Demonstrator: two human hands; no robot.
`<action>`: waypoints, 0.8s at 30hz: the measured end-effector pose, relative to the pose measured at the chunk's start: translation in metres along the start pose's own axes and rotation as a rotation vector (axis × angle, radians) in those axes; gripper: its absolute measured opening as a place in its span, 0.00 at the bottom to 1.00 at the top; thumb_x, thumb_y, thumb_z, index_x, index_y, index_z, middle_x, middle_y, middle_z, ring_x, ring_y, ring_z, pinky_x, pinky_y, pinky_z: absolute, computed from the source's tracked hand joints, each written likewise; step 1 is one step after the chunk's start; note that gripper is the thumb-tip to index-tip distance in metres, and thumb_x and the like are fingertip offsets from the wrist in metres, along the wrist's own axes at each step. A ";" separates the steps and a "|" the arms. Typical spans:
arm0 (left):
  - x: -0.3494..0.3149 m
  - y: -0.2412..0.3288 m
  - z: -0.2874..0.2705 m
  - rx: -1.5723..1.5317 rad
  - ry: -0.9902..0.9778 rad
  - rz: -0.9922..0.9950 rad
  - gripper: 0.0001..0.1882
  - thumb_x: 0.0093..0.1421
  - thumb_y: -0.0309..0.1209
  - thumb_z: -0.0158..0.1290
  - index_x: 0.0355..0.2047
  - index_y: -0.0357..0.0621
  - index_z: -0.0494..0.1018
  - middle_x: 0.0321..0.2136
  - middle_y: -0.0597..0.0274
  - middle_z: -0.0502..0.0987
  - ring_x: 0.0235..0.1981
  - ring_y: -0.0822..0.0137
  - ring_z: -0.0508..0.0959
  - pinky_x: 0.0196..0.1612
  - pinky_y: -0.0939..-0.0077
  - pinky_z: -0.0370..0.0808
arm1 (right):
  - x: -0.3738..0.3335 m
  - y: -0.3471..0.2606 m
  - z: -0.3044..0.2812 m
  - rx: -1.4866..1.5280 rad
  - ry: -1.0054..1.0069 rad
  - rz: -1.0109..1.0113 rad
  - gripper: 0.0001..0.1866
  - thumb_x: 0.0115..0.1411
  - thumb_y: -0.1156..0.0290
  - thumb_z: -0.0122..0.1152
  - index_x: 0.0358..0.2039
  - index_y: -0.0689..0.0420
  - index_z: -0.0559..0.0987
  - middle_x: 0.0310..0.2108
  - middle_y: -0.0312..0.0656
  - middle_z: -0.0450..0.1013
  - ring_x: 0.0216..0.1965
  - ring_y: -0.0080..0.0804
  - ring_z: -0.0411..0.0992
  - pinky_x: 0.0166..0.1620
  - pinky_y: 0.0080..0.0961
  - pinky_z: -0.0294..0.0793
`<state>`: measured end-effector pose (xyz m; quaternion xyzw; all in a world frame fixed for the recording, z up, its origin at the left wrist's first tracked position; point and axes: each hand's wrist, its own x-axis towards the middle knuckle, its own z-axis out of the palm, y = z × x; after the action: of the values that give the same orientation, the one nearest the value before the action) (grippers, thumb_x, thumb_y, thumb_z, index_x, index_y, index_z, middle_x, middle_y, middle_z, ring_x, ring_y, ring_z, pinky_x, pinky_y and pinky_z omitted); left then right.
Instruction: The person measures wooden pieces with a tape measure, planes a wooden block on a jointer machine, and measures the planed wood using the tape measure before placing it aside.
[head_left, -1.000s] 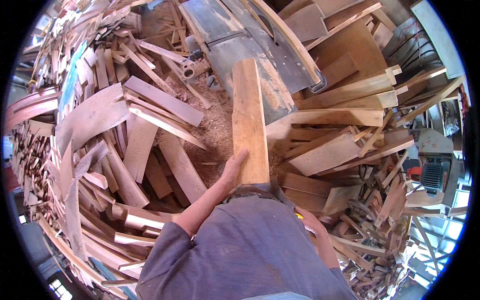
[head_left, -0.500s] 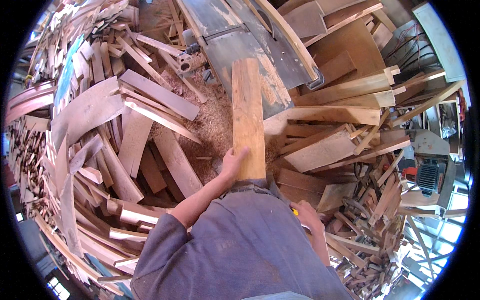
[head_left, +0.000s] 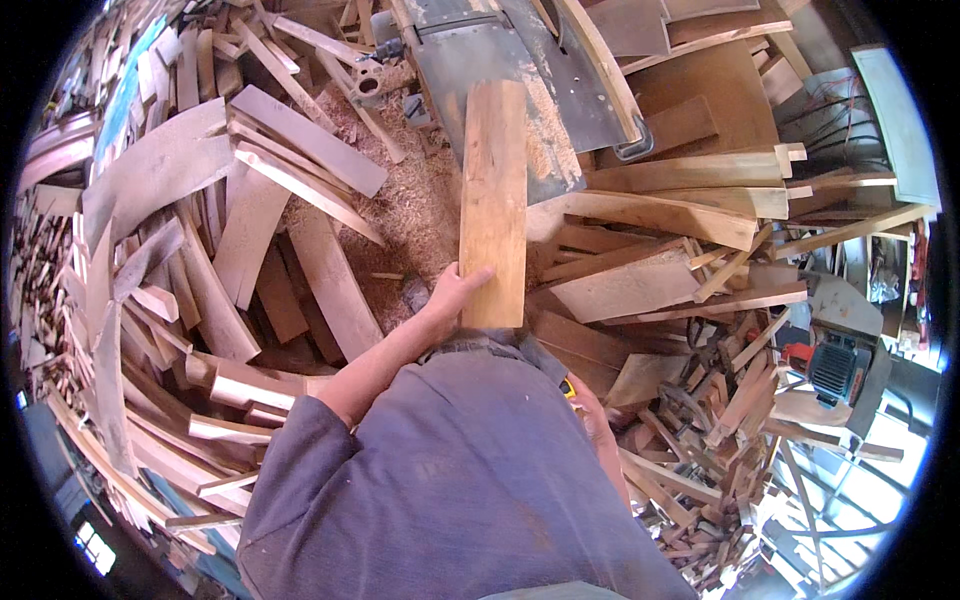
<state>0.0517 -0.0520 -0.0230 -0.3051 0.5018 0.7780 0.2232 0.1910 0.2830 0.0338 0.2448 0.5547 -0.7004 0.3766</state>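
My left hand point(head_left: 461, 290) grips the near left edge of a flat wooden board point(head_left: 494, 200), thumb on top and fingers hidden beneath. The board's far end lies over the metal bed of a woodworking machine point(head_left: 470, 60); its near end is close to my waist. Beside my right hip, my right hand point(head_left: 588, 405) is closed round a small yellow-and-black tape measure point(head_left: 568, 388), which is partly covered by the fingers and my clothing.
Sawdust and shavings point(head_left: 415, 210) cover the floor left of the machine. Stacked planks point(head_left: 340, 285) crowd my left side. More boards point(head_left: 640, 280) lie to the right, near an electric motor point(head_left: 838, 370). Offcuts point(head_left: 700, 500) are heaped behind at the lower right.
The whole view has shifted slightly. My right hand has come up a little at the hip, and more of the yellow tape measure shows. My left hand keeps its hold on the board.
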 end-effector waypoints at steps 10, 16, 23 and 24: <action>-0.005 0.012 0.007 0.011 -0.152 0.044 0.30 0.55 0.39 0.68 0.51 0.31 0.72 0.42 0.56 0.82 0.41 0.67 0.82 0.46 0.70 0.79 | 0.044 0.092 -0.054 -0.671 0.240 -0.151 0.33 0.62 0.71 0.57 0.67 0.63 0.65 0.62 0.44 0.71 0.63 0.35 0.68 0.65 0.32 0.63; -0.004 0.007 0.020 0.428 0.094 0.215 0.37 0.47 0.41 0.71 0.50 0.29 0.70 0.41 0.49 0.82 0.41 0.57 0.83 0.47 0.64 0.78 | 0.042 0.073 -0.037 -0.666 0.284 -0.132 0.31 0.63 0.73 0.59 0.66 0.63 0.67 0.60 0.43 0.73 0.59 0.32 0.71 0.61 0.29 0.67; -0.018 0.019 0.037 0.828 0.186 0.277 0.36 0.44 0.43 0.71 0.46 0.32 0.69 0.39 0.39 0.80 0.43 0.44 0.82 0.47 0.54 0.77 | 0.041 0.062 -0.008 -0.278 0.362 -0.223 0.26 0.61 0.75 0.59 0.61 0.63 0.74 0.52 0.39 0.78 0.47 0.24 0.77 0.52 0.25 0.74; -0.017 0.017 0.038 0.859 0.190 0.292 0.36 0.43 0.43 0.71 0.46 0.32 0.69 0.38 0.41 0.80 0.43 0.44 0.82 0.47 0.54 0.77 | 0.038 0.057 -0.005 -0.274 0.366 -0.225 0.26 0.61 0.75 0.59 0.61 0.63 0.74 0.52 0.39 0.78 0.47 0.24 0.77 0.52 0.25 0.74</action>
<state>0.0426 -0.0246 0.0117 -0.1813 0.8346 0.4915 0.1705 0.2136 0.2718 -0.0306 0.2509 0.7270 -0.6003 0.2193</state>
